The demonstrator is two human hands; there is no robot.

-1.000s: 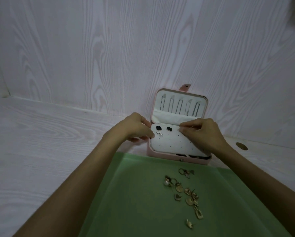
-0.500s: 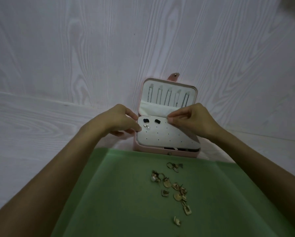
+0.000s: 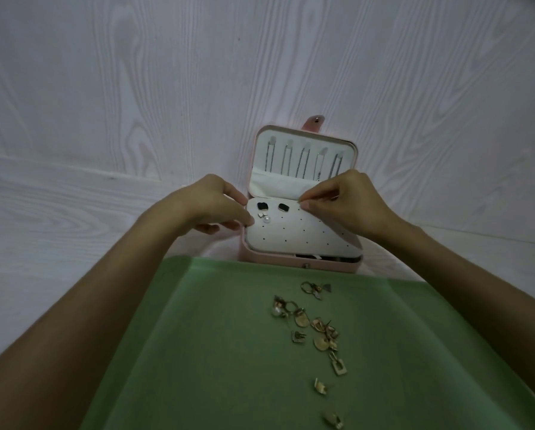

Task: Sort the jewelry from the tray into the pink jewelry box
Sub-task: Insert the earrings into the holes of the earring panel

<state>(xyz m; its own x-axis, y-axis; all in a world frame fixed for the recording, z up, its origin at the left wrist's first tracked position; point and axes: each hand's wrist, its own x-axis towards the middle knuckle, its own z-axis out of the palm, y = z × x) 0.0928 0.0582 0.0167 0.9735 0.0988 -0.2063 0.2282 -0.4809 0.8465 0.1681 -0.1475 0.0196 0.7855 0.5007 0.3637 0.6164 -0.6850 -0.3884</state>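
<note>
A: While the pink jewelry box (image 3: 300,263) stands open against the wood-grain wall (image 3: 136,88), what is hard to make out?

B: Whatever the right hand (image 3: 349,206) pinches. Thumb and forefinger are closed together over the far right corner of the box's white earring panel (image 3: 300,234), but anything between them is too small to see. That hand also covers the panel's right edge.

A: And the left hand (image 3: 210,206)?

B: Its fingers curl at the panel's left edge, thumb tip touching the corner; I cannot tell whether it grips the panel or only steadies it. Two black studs (image 3: 272,207) and a pearl earring (image 3: 266,218) sit on the panel's far left part. Dark strands (image 3: 303,159) hang in the raised lid; their detail is lost in dim light.

A: Where is the rest?

B: Gold earrings (image 3: 315,333) lie scattered on the green tray (image 3: 198,352), just in front of the box. The tray's near edge is cut off by the frame, as are both forearms.

A: Room to move?

B: Bare tabletop (image 3: 58,228) left of the box; the tray's left half is open.
</note>
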